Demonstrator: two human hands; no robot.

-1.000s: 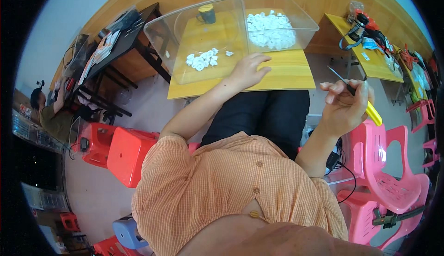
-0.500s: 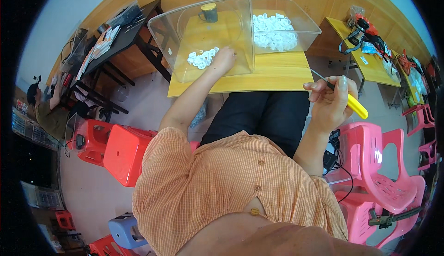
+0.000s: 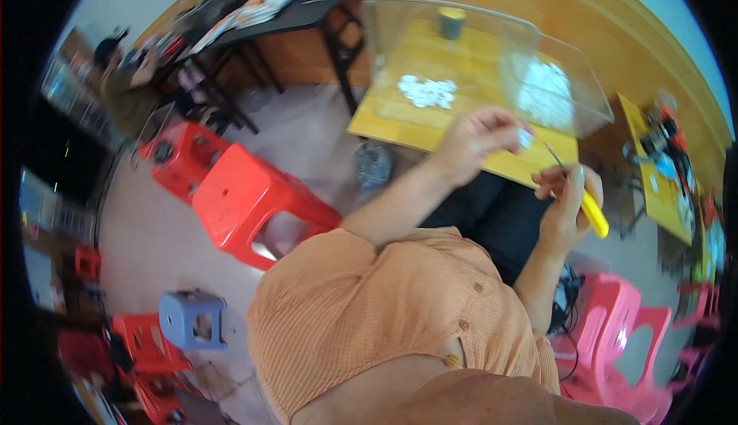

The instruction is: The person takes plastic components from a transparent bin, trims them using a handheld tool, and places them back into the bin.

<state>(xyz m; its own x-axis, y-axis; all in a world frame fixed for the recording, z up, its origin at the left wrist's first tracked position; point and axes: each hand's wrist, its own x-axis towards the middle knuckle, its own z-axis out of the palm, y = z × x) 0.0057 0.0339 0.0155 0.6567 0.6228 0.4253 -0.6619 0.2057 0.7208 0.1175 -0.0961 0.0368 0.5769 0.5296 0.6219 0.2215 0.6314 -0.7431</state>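
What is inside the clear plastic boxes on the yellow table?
The near clear box shows a loose heap of small white pieces; the far clear box holds a bigger white heap. Blur hides what the pieces are.

Both hands raised close together, left (image 3: 478,134) and right (image 3: 565,202) pinching.

Red stools (image 3: 246,202), grey stool (image 3: 192,319)

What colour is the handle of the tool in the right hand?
Bright yellow handle, held in the right hand; the head view shows it best.
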